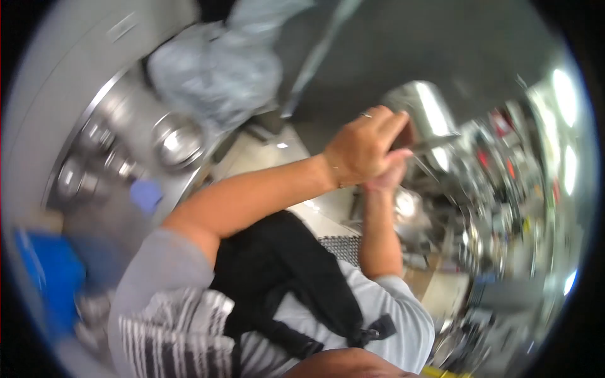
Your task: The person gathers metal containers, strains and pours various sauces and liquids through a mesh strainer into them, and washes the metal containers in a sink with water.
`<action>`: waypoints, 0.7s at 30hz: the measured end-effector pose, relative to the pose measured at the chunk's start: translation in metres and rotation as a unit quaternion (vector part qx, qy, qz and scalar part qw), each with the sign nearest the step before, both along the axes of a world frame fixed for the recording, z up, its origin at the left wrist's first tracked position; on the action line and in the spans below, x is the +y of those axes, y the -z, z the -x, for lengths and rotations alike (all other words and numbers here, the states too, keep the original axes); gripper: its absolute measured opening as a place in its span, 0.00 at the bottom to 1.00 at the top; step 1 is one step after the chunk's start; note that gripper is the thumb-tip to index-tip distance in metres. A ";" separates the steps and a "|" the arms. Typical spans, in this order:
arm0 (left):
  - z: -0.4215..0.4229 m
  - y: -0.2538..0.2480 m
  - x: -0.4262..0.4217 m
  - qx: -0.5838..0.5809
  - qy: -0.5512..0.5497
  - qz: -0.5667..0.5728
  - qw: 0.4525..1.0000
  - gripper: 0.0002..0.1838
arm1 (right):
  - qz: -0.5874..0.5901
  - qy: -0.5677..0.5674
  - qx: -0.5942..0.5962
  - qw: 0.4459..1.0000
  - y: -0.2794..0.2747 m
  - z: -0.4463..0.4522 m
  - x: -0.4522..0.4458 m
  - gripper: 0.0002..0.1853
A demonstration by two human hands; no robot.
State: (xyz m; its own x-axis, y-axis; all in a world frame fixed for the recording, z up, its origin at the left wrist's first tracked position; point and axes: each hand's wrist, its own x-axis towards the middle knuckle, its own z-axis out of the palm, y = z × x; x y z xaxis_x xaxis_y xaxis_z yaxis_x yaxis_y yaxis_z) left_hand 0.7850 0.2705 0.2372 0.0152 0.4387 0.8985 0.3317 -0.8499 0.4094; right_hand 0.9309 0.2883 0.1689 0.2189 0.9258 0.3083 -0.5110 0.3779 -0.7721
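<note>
Metal pot (418,107): silvery, shiny, round-walled, tilted, streaked with glare.

You wear a pale grey short-sleeved shirt (403,312), a black strapped garment (265,255) and a striped cloth (179,334); your left hand (364,145) has a ring (366,115) and thin bracelet (340,181).

Metal counter (94,214): round metal bowl (178,142), smaller metalware (70,177), purple item (146,195)

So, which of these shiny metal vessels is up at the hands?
The cylindrical pot, at the left hand and right hand. The round bowl and other metalware sit on the counter at left, away from both hands.
</note>
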 end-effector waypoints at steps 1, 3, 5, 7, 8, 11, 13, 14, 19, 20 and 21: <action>0.022 0.015 -0.004 0.021 -0.013 0.014 1.000 0.29 | 0.026 -0.133 0.053 0.989 0.013 0.000 0.003 0.26; 0.075 0.047 -0.021 0.057 -0.020 0.052 0.997 0.27 | 0.060 -0.343 0.092 0.933 0.062 -0.023 0.019 0.17; 0.129 0.093 -0.047 0.055 -0.068 0.112 0.990 0.24 | 0.247 -0.114 -0.178 0.946 0.028 0.047 -0.020 0.14; 0.173 0.138 -0.077 0.023 -0.094 0.217 0.971 0.22 | 0.301 -0.194 -0.266 0.895 0.073 0.060 -0.011 0.15; 0.196 0.160 -0.094 0.001 -0.116 0.272 0.955 0.22 | 0.313 -0.231 -0.296 0.873 0.089 0.074 -0.009 0.15; 0.251 0.214 -0.144 -0.077 -0.262 0.331 0.903 0.21 | 0.276 -0.294 -0.310 0.861 0.109 0.155 -0.006 0.15; 0.291 0.236 -0.172 -0.120 -0.375 0.350 0.850 0.21 | 0.202 -0.381 -0.312 0.847 0.118 0.212 0.006 0.14; 0.309 0.248 -0.183 -0.132 -0.441 0.348 0.817 0.21 | 0.205 -0.378 -0.321 0.844 0.110 0.244 0.006 0.13; 0.394 0.292 -0.217 -0.187 -0.594 0.339 0.705 0.23 | 0.202 -0.404 -0.402 0.797 0.129 0.340 0.032 0.14; 0.410 0.290 -0.220 -0.206 -0.614 0.324 0.690 0.23 | 0.184 -0.400 -0.407 0.800 0.144 0.347 0.039 0.13; 0.420 0.283 -0.223 -0.220 -0.617 0.322 0.684 0.24 | 0.179 -0.407 -0.398 0.803 0.163 0.352 0.049 0.13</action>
